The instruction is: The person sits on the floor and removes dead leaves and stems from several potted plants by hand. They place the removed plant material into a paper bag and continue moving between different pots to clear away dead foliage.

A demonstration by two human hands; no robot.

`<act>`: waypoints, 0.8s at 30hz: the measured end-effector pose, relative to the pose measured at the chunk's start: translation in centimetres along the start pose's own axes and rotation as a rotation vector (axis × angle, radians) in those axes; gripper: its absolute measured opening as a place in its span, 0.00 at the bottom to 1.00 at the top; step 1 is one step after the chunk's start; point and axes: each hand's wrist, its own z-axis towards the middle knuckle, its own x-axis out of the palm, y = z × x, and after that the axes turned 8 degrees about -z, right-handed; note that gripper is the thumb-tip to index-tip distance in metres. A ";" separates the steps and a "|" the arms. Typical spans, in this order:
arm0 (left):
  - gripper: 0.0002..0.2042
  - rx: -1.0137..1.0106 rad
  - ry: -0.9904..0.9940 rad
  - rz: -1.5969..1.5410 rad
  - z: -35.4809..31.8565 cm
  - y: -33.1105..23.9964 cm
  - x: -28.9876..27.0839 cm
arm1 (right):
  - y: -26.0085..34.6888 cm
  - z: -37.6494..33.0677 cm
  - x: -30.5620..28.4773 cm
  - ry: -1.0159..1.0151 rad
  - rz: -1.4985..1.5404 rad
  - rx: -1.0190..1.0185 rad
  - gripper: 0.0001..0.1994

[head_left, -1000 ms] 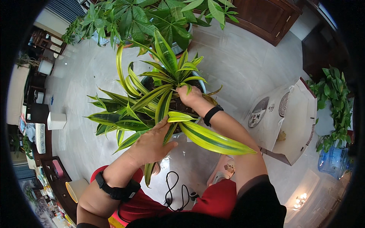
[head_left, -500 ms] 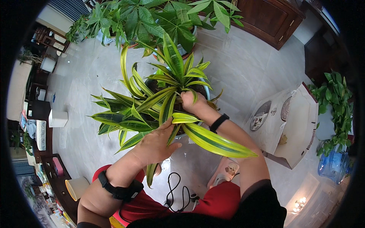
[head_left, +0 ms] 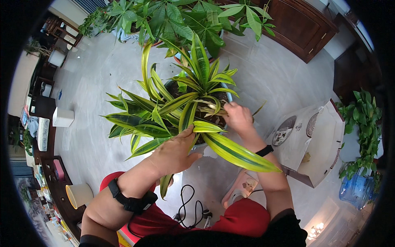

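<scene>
A snake plant (head_left: 142,117) with yellow-edged green leaves spreads out of a pale blue pot (head_left: 230,96). My left hand (head_left: 175,153) lies against its front leaves, fingers stretched out and thumb apart, pressing them to the left. One broad yellow-green leaf (head_left: 238,151) reaches out to the right past that hand. On the pot's right side, my right hand (head_left: 239,117) is closed around a withered tan leaf (head_left: 218,109), which runs from the plant's base into the fingers. A thin brownish leaf tip (head_left: 260,108) shows just beyond this hand. Dark soil is visible below the stems.
Bushy potted plants (head_left: 173,20) stand beyond the pot, beside a dark wooden cabinet (head_left: 298,26). At right are an open cardboard box (head_left: 306,144), a trailing plant (head_left: 362,119) and a blue water jug (head_left: 356,191). A black cord (head_left: 187,208) lies near my red-clad legs.
My right hand has drawn away from the plant's base to the right, stretching the withered leaf out. My left hand stays on the front leaves. The view has shifted slightly.
</scene>
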 end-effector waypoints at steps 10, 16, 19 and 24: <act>0.32 -0.026 -0.013 -0.025 -1.3 -1.0 -0.7 | -3.9 -1.0 1.4 -0.199 0.412 0.275 0.11; 0.31 -0.003 -0.049 -0.034 -2.2 -0.7 -1.1 | -5.1 -3.1 3.0 -0.253 0.442 0.057 0.10; 0.32 0.005 -0.065 -0.030 -2.7 -0.7 -1.2 | -5.3 -3.9 3.4 -0.300 0.505 0.148 0.11; 0.32 0.015 -0.066 -0.054 -2.8 -0.7 -1.4 | -7.4 -4.1 4.8 -0.325 0.699 0.347 0.11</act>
